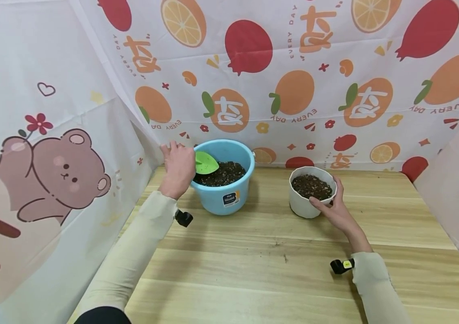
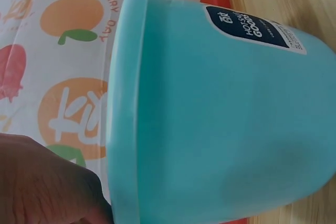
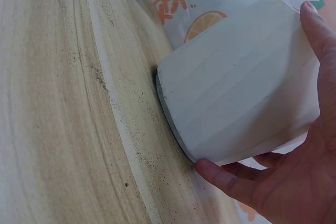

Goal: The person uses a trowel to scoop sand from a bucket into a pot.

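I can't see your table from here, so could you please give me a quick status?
Left hand grips green plastic scoop over soil-filled blue plastic bucket. Right hand holds soil-filled white ribbed pot. Nothing between them.

This looks like a makeshift recording booth set up for a potting job, not a lived-in room. Printed cloth sheets point(image 1: 294, 90) hang as walls across the top and right of the frame — oranges, pomegranates and "EVERY DAY" lettering — with a cartoon bear sheet point(image 1: 51, 175) at the left. They close in a pale wooden worktop point(image 1: 253, 261) — on it, a blue bucket point(image 1: 229, 193) and a white pot point(image 1: 304, 204), both holding soil.
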